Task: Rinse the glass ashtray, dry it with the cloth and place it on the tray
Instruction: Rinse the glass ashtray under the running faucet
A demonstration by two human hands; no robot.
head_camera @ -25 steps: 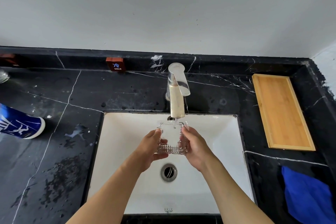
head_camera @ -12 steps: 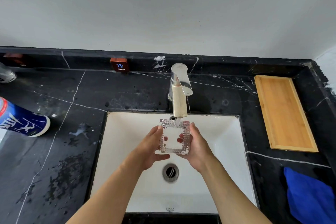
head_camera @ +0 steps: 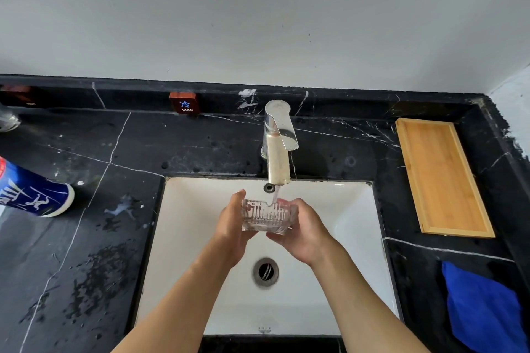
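Water from the faucet lands in the upright glass ashtray, clasped between left hand and right hand; cloth and tray lie rightward, nearer the right hand.

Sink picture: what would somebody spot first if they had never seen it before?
First, the ribbed clear glass ashtray at the centre, held by the left hand and right hand over the white rectangular sink, with water running into it from the silver faucet. Next, on the black marble counter's right side, the empty bamboo tray and, nearer the person, the crumpled bright blue cloth.
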